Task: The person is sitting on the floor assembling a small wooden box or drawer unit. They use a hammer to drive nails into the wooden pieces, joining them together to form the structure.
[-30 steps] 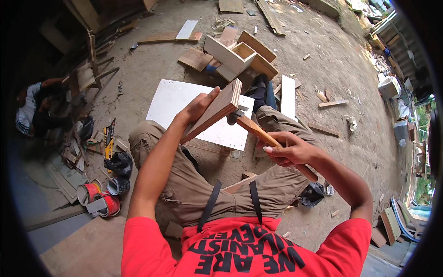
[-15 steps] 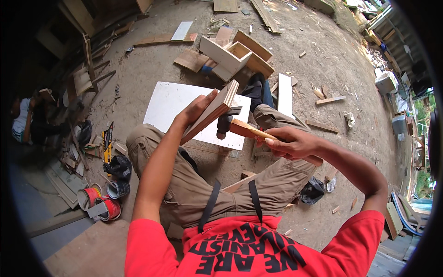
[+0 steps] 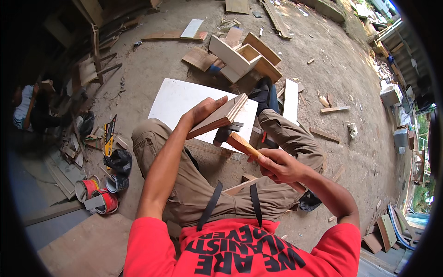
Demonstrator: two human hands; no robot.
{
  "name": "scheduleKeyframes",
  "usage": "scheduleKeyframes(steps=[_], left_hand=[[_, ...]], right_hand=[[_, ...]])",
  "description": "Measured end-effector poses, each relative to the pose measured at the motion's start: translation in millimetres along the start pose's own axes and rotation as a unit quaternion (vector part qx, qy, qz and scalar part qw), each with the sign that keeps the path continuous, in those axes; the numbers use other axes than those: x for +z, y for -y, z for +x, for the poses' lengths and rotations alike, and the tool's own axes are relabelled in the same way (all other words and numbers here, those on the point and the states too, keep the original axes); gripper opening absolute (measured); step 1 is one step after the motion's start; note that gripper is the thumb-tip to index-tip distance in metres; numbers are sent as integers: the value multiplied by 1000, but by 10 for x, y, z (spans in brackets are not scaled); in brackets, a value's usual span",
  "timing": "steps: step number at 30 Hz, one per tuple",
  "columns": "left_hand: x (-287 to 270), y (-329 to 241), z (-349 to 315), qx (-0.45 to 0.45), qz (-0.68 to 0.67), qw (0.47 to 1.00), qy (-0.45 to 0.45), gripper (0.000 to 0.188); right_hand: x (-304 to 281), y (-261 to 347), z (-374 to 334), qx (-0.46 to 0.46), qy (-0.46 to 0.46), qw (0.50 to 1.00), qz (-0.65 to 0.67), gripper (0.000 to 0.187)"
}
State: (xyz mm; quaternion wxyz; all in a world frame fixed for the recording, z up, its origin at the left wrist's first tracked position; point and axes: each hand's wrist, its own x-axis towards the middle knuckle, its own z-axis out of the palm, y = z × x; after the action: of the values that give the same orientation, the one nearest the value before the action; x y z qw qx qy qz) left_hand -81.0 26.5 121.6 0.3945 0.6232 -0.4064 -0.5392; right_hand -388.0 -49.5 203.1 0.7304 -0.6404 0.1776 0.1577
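Observation:
My left hand (image 3: 208, 110) is closed around the upper edge of a thick plywood piece (image 3: 219, 117), whose layered end faces right. It is held tilted above my lap. My right hand (image 3: 278, 165) grips the wooden handle of a claw hammer (image 3: 243, 144). Its dark head lies close against the lower right end of the plywood; whether they touch I cannot tell. Beneath them a white board (image 3: 168, 101) lies between my legs, partly covered by the plywood and my left arm.
Beyond my feet stands a wooden box-like assembly (image 3: 237, 57). A narrow white strip (image 3: 290, 101) lies right of my foot. At left are a handsaw (image 3: 109, 136), a black plastic bag (image 3: 118, 161) and open cans (image 3: 107, 201). A person (image 3: 28, 108) sits far left.
The plywood has tipped flatter in my left hand. My right hand has come lower and nearer my body with the hammer, its elbow drawn inward. The whole view has shifted slightly.

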Motion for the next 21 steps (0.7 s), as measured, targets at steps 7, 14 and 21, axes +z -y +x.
scheduleKeyframes(steps=[7,14,21], left_hand=[[792,575,629,298,-506,765,263,54],[13,1041,945,286,-476,778,295,31],[228,999,928,275,-499,757,321,32]], right_hand=[[81,180,388,-154,-99,962,201,47],[-166,242,113,-163,-186,967,63,40],[-27,-356,155,-114,-265,957,33,38]])
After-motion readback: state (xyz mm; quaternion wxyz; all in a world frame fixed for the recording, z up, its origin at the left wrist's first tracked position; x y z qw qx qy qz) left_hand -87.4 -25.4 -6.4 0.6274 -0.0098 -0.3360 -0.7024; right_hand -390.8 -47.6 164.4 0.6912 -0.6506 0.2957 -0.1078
